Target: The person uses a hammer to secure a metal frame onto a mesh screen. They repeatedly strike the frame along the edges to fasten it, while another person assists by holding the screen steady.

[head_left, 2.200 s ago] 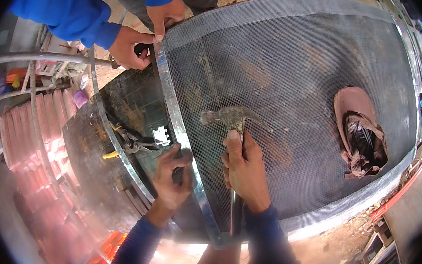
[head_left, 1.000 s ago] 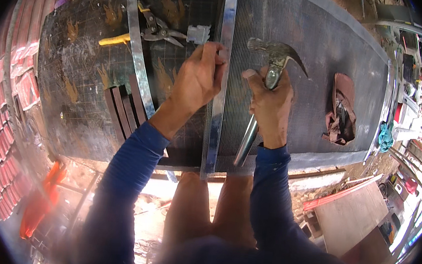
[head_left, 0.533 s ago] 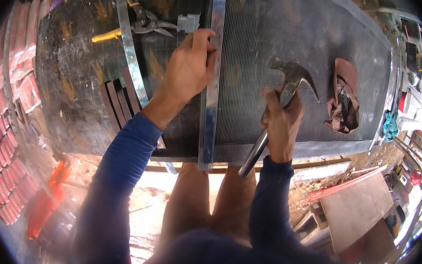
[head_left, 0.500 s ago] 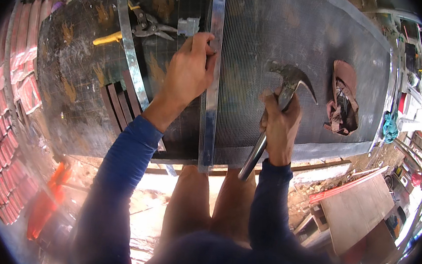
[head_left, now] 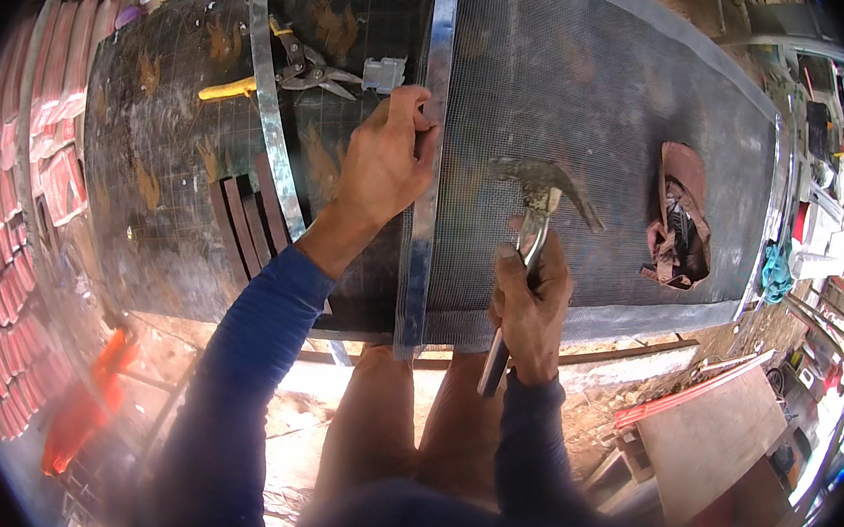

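Note:
A claw hammer (head_left: 540, 199) is gripped by the handle in my right hand (head_left: 534, 298), its head raised over the wire mesh (head_left: 516, 111). My left hand (head_left: 383, 155) is pinched closed at the edge of a flat metal strip (head_left: 421, 253), and what its fingertips hold is too small to make out. The strip lies along the left edge of the mesh. Just beyond my left hand sits a small grey metal piece (head_left: 384, 74). Beside that piece lie tin snips (head_left: 308, 71) with yellow handles, partly across a second metal strip (head_left: 271, 130).
A dark, scuffed tabletop (head_left: 155, 220) carries everything. Several dark bars (head_left: 245, 223) lie left of my left forearm, and a reddish cap (head_left: 682, 216) rests on the mesh at right. Stacked red roof tiles (head_left: 1, 257) stand at far left; a board (head_left: 703, 439) leans at lower right.
The hammer and my right hand have shifted left toward the strip, and the hammer head has turned. My left hand keeps its pinch at the strip. The whole view has shifted slightly.

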Tool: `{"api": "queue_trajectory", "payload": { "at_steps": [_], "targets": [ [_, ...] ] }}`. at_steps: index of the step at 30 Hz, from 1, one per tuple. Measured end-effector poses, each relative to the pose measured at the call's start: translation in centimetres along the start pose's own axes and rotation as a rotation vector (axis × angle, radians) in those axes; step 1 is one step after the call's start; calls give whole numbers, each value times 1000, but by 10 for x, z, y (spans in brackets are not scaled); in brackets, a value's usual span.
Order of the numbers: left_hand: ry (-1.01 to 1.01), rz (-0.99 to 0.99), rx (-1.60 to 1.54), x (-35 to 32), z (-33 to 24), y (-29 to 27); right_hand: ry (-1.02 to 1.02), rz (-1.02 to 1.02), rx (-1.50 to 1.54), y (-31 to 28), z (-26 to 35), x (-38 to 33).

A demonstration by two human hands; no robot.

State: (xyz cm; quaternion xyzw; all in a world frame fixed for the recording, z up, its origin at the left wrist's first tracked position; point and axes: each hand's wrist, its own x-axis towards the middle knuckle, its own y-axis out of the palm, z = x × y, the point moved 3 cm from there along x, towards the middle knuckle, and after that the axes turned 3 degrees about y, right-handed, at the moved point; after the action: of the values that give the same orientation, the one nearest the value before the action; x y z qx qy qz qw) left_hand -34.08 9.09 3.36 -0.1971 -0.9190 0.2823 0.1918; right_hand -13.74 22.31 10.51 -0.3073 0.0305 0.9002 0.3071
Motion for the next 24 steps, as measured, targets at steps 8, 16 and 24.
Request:
{"api": "queue_trajectory", "payload": {
  "at_steps": [8,16,24],
  "targets": [
    [-22,-2,77,-1,-9,1,-262,8,-252,15,31,25],
    [-54,-28,5,-3,0,6,-377,58,-306,32,39,24],
    [-8,-40,69,-6,-4,5,-440,-16,-340,40,42,20]
  ]
}}
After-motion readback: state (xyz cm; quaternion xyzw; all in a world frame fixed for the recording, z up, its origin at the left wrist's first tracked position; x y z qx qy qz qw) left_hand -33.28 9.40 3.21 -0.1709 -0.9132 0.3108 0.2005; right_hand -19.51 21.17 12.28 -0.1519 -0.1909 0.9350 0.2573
